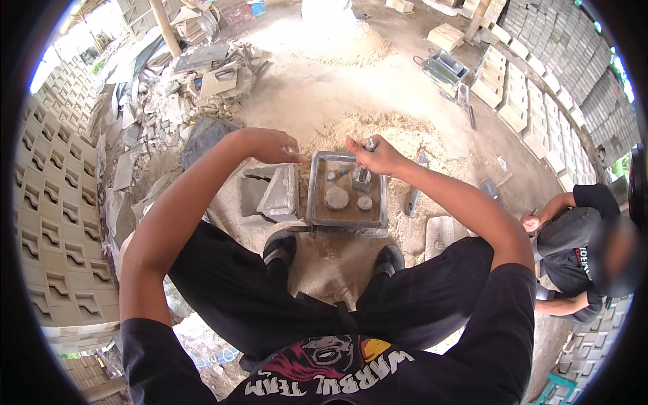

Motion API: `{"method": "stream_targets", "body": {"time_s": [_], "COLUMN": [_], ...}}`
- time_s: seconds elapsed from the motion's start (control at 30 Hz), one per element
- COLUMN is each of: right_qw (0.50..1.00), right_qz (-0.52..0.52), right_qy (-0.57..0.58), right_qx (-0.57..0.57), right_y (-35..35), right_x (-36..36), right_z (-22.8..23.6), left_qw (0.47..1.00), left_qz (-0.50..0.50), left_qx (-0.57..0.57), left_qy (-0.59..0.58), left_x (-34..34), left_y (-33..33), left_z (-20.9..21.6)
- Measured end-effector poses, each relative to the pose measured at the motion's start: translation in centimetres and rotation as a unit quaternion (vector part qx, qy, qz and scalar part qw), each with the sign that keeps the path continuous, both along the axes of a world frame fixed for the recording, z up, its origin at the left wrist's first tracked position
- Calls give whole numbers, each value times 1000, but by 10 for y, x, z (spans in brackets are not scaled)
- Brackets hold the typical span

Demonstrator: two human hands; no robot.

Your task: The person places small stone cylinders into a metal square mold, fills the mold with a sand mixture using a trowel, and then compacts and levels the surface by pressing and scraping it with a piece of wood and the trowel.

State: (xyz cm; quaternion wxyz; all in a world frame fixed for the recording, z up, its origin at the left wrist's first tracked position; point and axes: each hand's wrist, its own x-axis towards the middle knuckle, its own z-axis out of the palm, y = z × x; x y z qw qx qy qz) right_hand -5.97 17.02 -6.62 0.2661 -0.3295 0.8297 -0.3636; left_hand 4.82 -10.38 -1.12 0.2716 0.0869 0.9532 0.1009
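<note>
The person's right hand (379, 157) is wrapped round a metal handle (370, 144) above a rectangular metal frame (347, 223), which lies on the ground (331, 266) just ahead of the feet (279, 252). The left hand (282, 150) is loosely curled near its far left corner; whether it pinches anything cannot be told. The step looks like setting or working the handle among the 2 pale discs (336, 198); next calls for a steady, upright grip.

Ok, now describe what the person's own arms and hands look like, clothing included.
Both the left hand and the right hand are bare, with no gloves. The forearms are uncovered, and no watch or band shows at either wrist. The left sleeve and right sleeve are short, plain black, and end above the elbows.
</note>
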Motion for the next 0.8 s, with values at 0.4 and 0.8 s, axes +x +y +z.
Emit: {"method": "stream_targets", "body": {"time_s": [0.4, 0.8], "right_qw": [988, 963], "right_qz": [-74, -116], "right_qy": [-66, -93], "right_qx": [-119, -223], "right_y": [20, -9], "right_x": [0, -13], "right_z": [-4, -2], "left_qw": [999, 999], "left_qz": [-2, 4], "left_qx": [31, 27], "left_qy": [-28, -23], "left_x": [3, -3], "left_y": [1, 13], "left_z": [8, 9]}}
